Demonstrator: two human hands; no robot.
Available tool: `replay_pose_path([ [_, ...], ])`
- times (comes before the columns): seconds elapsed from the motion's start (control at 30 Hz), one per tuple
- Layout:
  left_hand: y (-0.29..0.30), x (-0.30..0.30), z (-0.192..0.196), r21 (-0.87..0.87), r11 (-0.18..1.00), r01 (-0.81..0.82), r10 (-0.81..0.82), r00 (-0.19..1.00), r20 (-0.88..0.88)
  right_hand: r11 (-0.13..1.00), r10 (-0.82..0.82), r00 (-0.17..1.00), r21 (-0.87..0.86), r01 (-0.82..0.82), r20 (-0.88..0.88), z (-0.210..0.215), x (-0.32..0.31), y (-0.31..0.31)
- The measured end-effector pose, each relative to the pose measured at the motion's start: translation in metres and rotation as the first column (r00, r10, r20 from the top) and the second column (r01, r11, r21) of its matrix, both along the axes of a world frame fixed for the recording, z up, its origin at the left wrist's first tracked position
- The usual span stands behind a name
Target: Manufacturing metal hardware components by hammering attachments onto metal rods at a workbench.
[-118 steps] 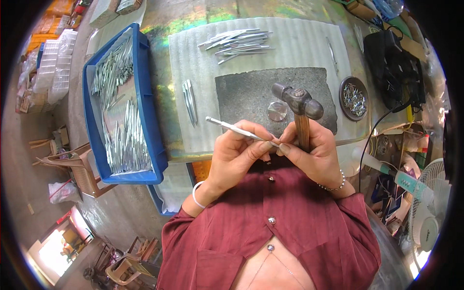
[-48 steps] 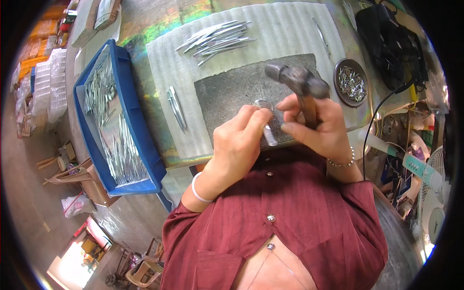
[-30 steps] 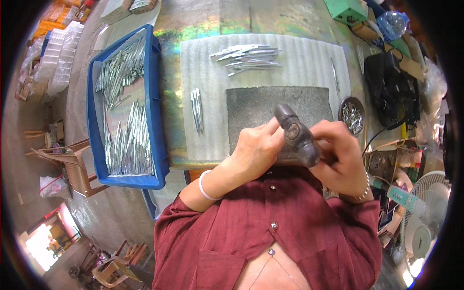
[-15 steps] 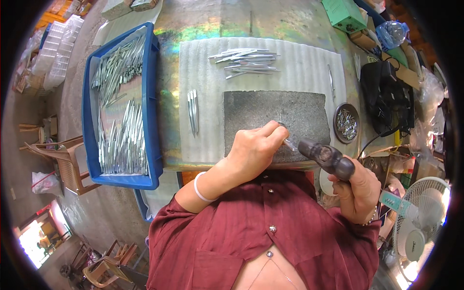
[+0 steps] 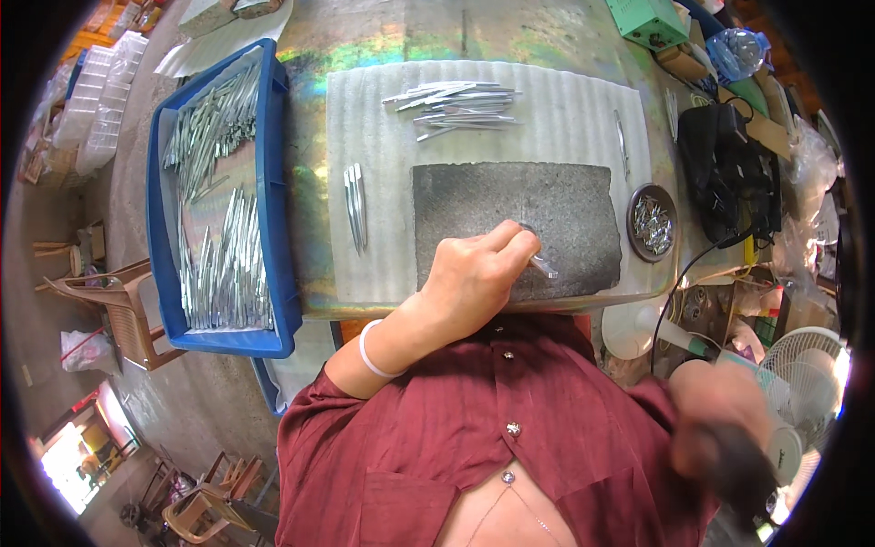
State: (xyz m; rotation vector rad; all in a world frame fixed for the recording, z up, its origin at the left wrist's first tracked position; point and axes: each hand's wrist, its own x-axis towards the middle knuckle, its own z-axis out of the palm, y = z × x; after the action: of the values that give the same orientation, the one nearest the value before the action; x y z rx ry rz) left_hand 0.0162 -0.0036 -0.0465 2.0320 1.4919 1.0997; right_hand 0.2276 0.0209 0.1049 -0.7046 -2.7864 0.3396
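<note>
Left hand point(image 5: 474, 278) resting on the grey stone slab point(image 5: 565, 196), fingers pinched together on a small metal piece point(image 5: 544, 265) that pokes out just past the fingertips toward the right and lies against the slab's near part. White bangle point(image 5: 369, 351) on the left wrist.

Right hand point(image 5: 720, 438) down and far to the right of the left, well off the bench, heavily blurred; seemingly wrapped around a dark blurred hammer point(image 5: 743, 474), though the grip itself cannot be told for certain.

Beyond the left hand, past the slab's far edge, a loose heap of thin metal strips point(image 5: 456, 100) on a ribbed white mat point(image 5: 583, 100). Left of the hand, three more pointed strips point(image 5: 355, 205) side by side on the same mat. Further left, a blue tray point(image 5: 273, 173) full of similar strips. Right of the slab, a small round dish point(image 5: 653, 223) of tiny metal bits, and beyond it a black bag point(image 5: 725, 173). Near the right hand, a white fan point(image 5: 802, 365). Dark red buttoned shirt point(image 5: 456, 438) below both hands.
</note>
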Motion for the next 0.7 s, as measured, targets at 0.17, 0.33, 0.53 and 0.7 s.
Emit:
replay_pose_path([
  [0.17,-0.006,0.000,-0.004,-0.026,1.000,-0.001,0.001,1.000,-0.012,0.971,-0.062,0.981,-0.239,0.016,-0.183,-0.021,-0.009,0.009],
  [0.33,0.002,-0.002,-0.002,0.016,1.000,0.001,-0.001,1.000,-0.025,0.922,-0.115,0.983,-0.354,0.159,0.143,0.038,0.012,0.003],
  [0.53,-0.003,-0.002,-0.004,-0.022,1.000,0.004,-0.004,1.000,-0.016,0.974,-0.036,0.998,-0.223,0.025,-0.047,-0.007,-0.003,0.017],
  [0.7,-0.008,-0.016,0.020,-0.284,0.944,0.166,0.091,0.699,0.709,0.896,-0.338,0.927,-0.357,0.264,-0.165,-0.026,0.006,0.017],
])
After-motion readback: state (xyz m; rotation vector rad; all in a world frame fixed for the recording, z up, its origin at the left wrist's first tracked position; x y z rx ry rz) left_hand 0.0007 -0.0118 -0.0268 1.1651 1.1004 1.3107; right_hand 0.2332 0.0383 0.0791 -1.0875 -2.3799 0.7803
